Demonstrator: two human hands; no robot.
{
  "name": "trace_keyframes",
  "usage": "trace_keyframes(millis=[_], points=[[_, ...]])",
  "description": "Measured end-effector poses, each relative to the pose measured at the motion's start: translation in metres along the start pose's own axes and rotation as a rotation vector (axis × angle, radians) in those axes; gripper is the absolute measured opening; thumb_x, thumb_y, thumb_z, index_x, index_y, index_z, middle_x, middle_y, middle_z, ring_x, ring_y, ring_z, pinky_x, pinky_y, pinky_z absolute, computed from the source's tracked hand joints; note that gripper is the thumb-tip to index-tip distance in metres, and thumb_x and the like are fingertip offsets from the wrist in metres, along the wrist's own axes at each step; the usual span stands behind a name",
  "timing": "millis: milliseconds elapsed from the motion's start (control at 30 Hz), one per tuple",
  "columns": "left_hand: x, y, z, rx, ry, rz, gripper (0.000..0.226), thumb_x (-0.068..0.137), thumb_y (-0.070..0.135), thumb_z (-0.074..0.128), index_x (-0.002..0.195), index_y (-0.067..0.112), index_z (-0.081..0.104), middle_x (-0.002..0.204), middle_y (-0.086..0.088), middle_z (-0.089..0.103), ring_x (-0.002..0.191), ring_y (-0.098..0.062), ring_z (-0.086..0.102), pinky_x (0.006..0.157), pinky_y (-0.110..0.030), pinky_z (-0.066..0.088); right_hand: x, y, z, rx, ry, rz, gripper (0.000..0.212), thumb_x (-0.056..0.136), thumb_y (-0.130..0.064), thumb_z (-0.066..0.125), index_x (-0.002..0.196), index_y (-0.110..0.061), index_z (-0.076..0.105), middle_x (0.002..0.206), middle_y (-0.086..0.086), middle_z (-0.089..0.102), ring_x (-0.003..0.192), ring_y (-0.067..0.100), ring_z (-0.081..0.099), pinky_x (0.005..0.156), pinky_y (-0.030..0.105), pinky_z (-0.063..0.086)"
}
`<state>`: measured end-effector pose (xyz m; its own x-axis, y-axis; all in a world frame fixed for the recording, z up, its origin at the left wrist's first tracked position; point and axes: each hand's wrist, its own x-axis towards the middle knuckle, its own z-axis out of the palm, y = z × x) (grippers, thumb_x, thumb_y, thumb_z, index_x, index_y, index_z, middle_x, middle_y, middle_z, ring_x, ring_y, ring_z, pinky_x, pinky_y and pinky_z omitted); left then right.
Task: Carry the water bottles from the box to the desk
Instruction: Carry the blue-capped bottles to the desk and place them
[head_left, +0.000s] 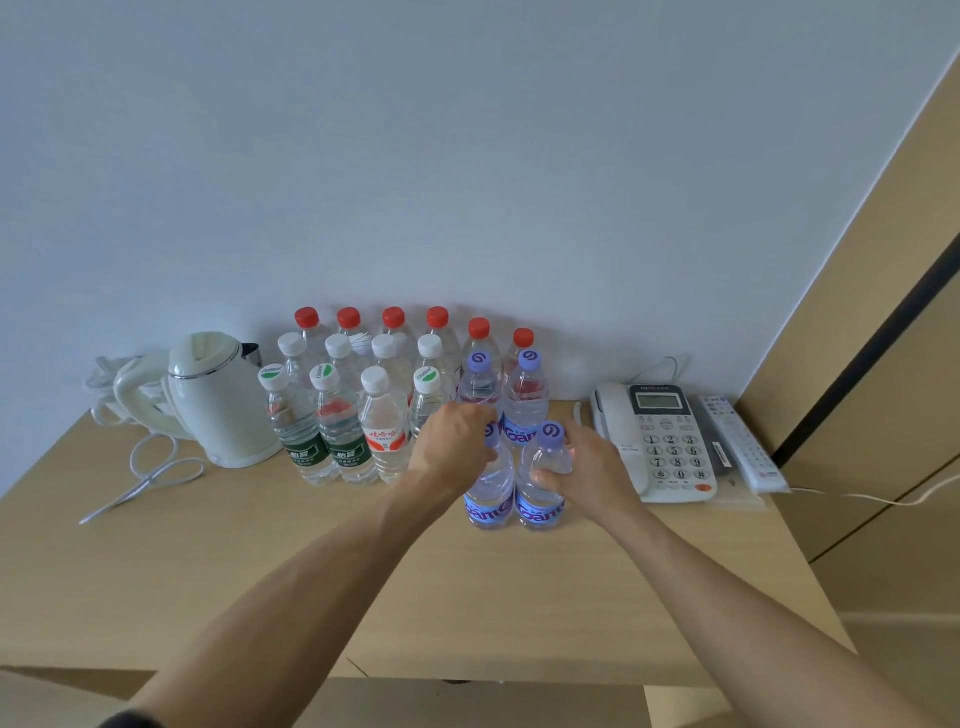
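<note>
Two clear water bottles with purple caps and blue labels stand side by side on the wooden desk (260, 561). My left hand (454, 441) grips the neck of the left bottle (488, 493), covering most of its cap. My right hand (582, 462) holds the right bottle (540, 493) at its shoulder, thumb on the front. Behind them stand two more purple-capped bottles (524, 400). Several bottles with white, green-marked and red caps (363, 395) stand in rows against the wall. The box is not clearly in view.
A white electric kettle (218, 400) with a loose white cord (150, 473) stands at the left. A white desk phone (660, 441) and a remote control (743, 441) lie at the right. Cardboard-coloured edges (467, 696) show below the desk's front edge.
</note>
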<state>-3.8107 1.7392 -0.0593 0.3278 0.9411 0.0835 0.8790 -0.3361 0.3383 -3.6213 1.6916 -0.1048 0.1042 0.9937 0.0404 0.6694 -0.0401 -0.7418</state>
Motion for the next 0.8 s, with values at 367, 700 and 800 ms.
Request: trace_keyframes(millis=[367, 700, 800], points=[[0.037, 0.006, -0.014, 0.165, -0.061, 0.003, 0.019, 0.089, 0.014, 0.075, 0.107, 0.007, 0.070, 0.101, -0.013, 0.071, 0.093, -0.031, 0.068, 0.076, -0.035, 0.055, -0.003, -0.005, 0.000, -0.035, 0.021, 0.003, 0.044, 0.076, -0.021, 0.083, 0.115, -0.017, 0.063, 0.102, -0.003, 0.063, 0.093, 0.014, 0.054, 0.072, 0.021, 0.033], [0.048, 0.008, -0.019, 0.213, -0.042, -0.027, 0.024, 0.093, -0.005, 0.053, 0.106, 0.004, 0.070, 0.104, -0.016, 0.069, 0.093, -0.034, 0.069, 0.068, -0.035, 0.050, -0.006, -0.003, 0.004, -0.041, 0.055, -0.011, 0.038, 0.078, -0.021, 0.081, 0.110, -0.014, 0.062, 0.100, 0.001, 0.063, 0.093, 0.017, 0.055, 0.069, 0.019, 0.034], [0.049, 0.005, -0.019, 0.199, -0.048, -0.019, 0.020, 0.094, -0.001, 0.058, 0.108, 0.006, 0.071, 0.103, -0.016, 0.070, 0.093, -0.033, 0.070, 0.073, -0.036, 0.056, -0.005, -0.002, 0.006, -0.018, 0.063, -0.008, 0.037, 0.079, -0.022, 0.080, 0.110, -0.015, 0.061, 0.099, 0.000, 0.063, 0.091, 0.016, 0.055, 0.066, 0.018, 0.034]])
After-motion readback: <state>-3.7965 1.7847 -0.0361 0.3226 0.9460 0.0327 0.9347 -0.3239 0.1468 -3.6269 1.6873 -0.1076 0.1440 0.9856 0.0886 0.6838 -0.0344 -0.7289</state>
